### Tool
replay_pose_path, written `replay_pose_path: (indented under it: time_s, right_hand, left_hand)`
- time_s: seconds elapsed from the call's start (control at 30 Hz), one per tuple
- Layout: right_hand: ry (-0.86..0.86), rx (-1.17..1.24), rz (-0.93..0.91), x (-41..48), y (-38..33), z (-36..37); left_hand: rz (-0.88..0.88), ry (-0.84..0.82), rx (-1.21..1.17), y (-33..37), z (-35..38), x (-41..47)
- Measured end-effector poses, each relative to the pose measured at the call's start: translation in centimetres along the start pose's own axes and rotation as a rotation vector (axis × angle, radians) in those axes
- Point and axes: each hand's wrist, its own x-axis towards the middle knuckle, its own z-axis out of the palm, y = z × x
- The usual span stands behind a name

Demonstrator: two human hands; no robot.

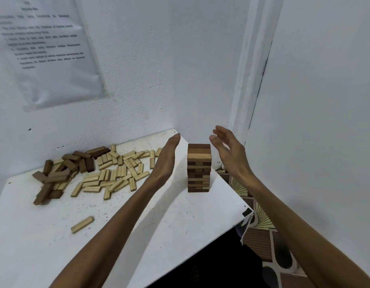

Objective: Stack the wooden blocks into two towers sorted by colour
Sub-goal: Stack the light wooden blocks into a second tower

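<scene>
A tower of dark brown blocks stands upright near the right edge of the white table. My left hand is flat and open just left of the tower, not touching it. My right hand hovers open to the tower's right, fingers spread, also apart from it. A heap of pale blocks lies at the table's middle left. Loose dark blocks are piled further left. One pale block lies alone near the front.
White walls close in behind and to the right, meeting in a corner just past the tower. A printed sheet hangs on the back wall. The table's right edge drops to a patterned floor.
</scene>
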Motion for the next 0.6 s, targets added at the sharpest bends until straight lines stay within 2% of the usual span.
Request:
replay_pose_path:
  time_s: [0.1,0.17,0.37,0.6]
  right_hand:
    - [-0.013,-0.115,-0.101,0.6,-1.1,-0.5]
    - [0.001,-0.082,-0.096,0.7,-1.8,-0.5]
    - [0.049,0.196,0.214,-1.6,-0.1,1.9]
    - [0.025,0.239,0.278,-3.9,2.4,4.2]
  left_hand:
    - [0.028,-0.006,0.047,1.1,-1.3,0.5]
    - [0.02,-0.001,-0.017,1.7,-1.4,0.4]
    - [-0.134,0.02,-0.226,0.2,1.0,-0.9]
    - [-0.149,-0.015,-0.232,-1.8,3.1,-1.8]
